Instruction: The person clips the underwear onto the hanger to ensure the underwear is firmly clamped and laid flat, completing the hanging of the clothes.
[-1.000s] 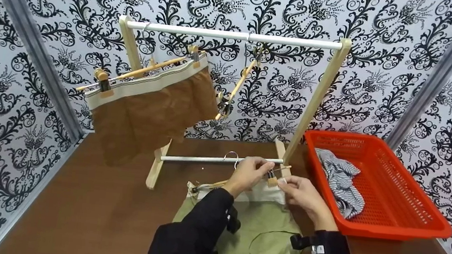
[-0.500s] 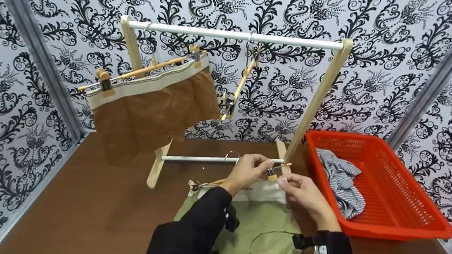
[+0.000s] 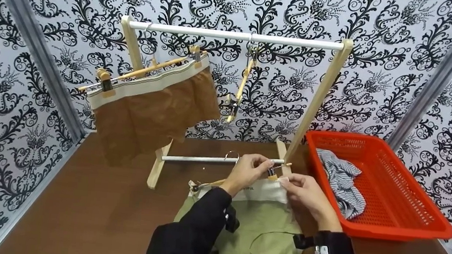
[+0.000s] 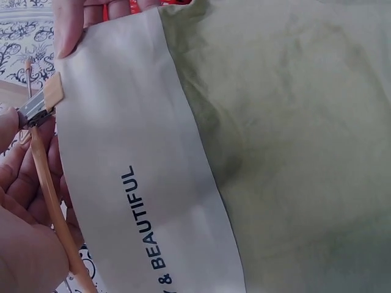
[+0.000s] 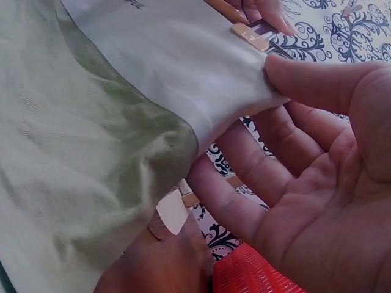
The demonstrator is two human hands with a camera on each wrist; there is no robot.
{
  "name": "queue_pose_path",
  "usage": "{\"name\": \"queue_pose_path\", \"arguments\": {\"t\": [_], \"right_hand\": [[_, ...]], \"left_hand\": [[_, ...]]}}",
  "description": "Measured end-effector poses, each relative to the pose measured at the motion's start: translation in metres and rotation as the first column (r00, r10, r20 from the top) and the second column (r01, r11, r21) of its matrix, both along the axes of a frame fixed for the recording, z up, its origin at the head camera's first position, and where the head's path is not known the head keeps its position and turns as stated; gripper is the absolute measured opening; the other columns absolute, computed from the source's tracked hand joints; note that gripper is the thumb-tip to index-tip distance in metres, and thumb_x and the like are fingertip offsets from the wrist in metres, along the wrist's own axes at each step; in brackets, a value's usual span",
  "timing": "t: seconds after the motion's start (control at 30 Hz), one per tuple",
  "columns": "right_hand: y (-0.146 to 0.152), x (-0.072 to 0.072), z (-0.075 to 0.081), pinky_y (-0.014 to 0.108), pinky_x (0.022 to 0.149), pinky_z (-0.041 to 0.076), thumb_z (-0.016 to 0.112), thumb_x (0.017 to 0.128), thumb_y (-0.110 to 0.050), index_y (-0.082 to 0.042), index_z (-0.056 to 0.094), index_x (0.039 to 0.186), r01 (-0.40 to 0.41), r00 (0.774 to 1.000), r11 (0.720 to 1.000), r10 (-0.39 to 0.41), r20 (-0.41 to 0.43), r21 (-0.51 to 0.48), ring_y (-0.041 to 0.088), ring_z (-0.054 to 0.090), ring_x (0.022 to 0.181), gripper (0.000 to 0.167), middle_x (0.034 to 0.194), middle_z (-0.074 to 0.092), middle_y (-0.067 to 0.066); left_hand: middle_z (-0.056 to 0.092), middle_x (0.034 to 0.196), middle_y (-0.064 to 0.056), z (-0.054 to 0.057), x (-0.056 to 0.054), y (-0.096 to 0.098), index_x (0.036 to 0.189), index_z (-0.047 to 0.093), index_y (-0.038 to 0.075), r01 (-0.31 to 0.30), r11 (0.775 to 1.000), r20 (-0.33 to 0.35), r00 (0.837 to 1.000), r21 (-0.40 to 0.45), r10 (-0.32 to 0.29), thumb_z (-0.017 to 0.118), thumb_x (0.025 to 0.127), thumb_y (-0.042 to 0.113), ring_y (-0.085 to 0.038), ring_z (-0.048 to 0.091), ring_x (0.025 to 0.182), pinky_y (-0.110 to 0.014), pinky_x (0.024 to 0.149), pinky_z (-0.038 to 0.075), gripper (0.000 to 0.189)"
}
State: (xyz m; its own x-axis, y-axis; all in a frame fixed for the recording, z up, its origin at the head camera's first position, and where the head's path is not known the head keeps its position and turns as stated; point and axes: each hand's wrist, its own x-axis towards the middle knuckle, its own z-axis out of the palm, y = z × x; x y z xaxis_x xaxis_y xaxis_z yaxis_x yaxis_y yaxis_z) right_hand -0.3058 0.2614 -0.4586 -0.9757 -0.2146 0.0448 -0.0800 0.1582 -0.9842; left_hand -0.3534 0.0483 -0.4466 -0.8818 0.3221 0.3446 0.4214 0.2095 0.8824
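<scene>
Green shorts [image 3: 258,225] with a white waistband [image 4: 134,152], printed with dark letters, lie on the table before me. My left hand [image 3: 246,172] pinches the metal clip [image 4: 36,108] of a wooden hanger [image 4: 52,198] between thumb and fingers. The clip's tan pad [image 5: 249,36] sits at the top edge of the waistband; whether it bites the cloth I cannot tell. Close to that clip, my right hand [image 3: 306,197] pinches the waistband's right corner, thumb on top and fingers beneath. At the left corner, the hanger's other clip [image 3: 194,188] is partly visible.
A wooden rack with a white top rail [image 3: 202,32] stands behind. Brown shorts [image 3: 157,112] hang from it by a clip hanger, beside a second hanger [image 3: 243,83]. On the right, a red basket [image 3: 398,233] holds striped grey cloth [image 3: 341,181].
The held clip has risen slightly, from overlapping the waistband to its top edge. More waistband lettering shows. The bare-looking hanger on the rack has swung a little. Both hands keep their grips.
</scene>
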Motion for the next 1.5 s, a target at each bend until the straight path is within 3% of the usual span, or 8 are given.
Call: {"name": "queue_pose_path", "arguments": {"t": [0.17,0.47,0.83,1.17,1.43,1.5], "right_hand": [[-0.003,0.0,0.002,0.024,0.066,0.051,0.071,0.097,-0.018,0.008,0.069,0.112,0.06,0.998,0.998,-0.06,0.008,0.023,0.012,0.062,0.075,0.031,0.096,0.073,0.004],[-0.01,-0.001,0.001,0.026,0.068,0.053,0.07,0.097,-0.017,0.007,0.069,0.113,0.114,0.993,0.993,-0.114,0.031,-0.014,0.013,0.062,0.077,0.029,0.095,0.069,0.004],[-0.012,-0.003,0.0,0.023,0.063,0.051,0.068,0.099,-0.017,0.008,0.068,0.109,0.113,0.993,0.993,-0.113,0.02,-0.033,0.012,0.06,0.073,0.026,0.089,0.069,0.005],[-0.017,-0.004,0.0,0.021,0.061,0.048,0.068,0.098,-0.009,0.008,0.071,0.106,0.185,0.981,0.982,-0.187,-0.048,-0.043,0.011,0.058,0.072,0.019,0.089,0.067,0.003],[-0.014,-0.002,0.004,0.02,0.055,0.041,0.067,0.099,-0.014,0.009,0.066,0.101,0.123,0.991,0.992,-0.124,-0.055,-0.018,0.009,0.049,0.062,0.023,0.087,0.063,0.004],[-0.013,-0.002,0.004,0.02,0.057,0.043,0.067,0.099,-0.013,0.01,0.067,0.102,0.115,0.992,0.993,-0.116,-0.058,-0.012,0.01,0.052,0.066,0.023,0.093,0.066,0.009]], "left_hand": [[0.069,0.075,-0.002,-0.001,0.0,0.0,0.097,0.076,0.002,0.018,0.999,-0.027,0.999,0.027,-0.017,0.067,0.098,0.022,-0.005,0.055,0.063,-0.02,0.059,0.042,0.022],[0.068,0.075,-0.005,-0.005,0.003,0.002,0.096,0.075,0.004,0.025,1.0,0.004,1.0,0.016,-0.025,0.068,0.098,0.024,-0.004,0.048,0.055,-0.02,0.05,0.038,0.022],[0.07,0.078,-0.003,-0.001,0.004,0.001,0.099,0.075,0.002,-0.005,1.0,-0.035,0.999,0.006,0.005,0.066,0.098,0.022,-0.004,0.051,0.059,-0.02,0.053,0.04,0.021],[0.069,0.074,0.001,-0.005,0.005,0.002,0.097,0.076,0.005,-0.02,0.998,-0.089,0.996,-0.054,0.015,0.067,0.098,0.025,-0.002,0.051,0.062,-0.021,0.058,0.041,0.023],[0.069,0.077,0.004,-0.002,0.004,0.001,0.102,0.076,0.003,-0.083,0.996,-0.09,0.993,-0.03,0.08,0.068,0.098,0.026,-0.003,0.054,0.063,-0.021,0.059,0.044,0.024],[0.07,0.078,0.004,-0.001,0.004,0.0,0.104,0.075,0.003,-0.079,0.997,-0.082,0.994,-0.026,0.076,0.067,0.098,0.026,-0.003,0.055,0.063,-0.021,0.058,0.044,0.025]]}}
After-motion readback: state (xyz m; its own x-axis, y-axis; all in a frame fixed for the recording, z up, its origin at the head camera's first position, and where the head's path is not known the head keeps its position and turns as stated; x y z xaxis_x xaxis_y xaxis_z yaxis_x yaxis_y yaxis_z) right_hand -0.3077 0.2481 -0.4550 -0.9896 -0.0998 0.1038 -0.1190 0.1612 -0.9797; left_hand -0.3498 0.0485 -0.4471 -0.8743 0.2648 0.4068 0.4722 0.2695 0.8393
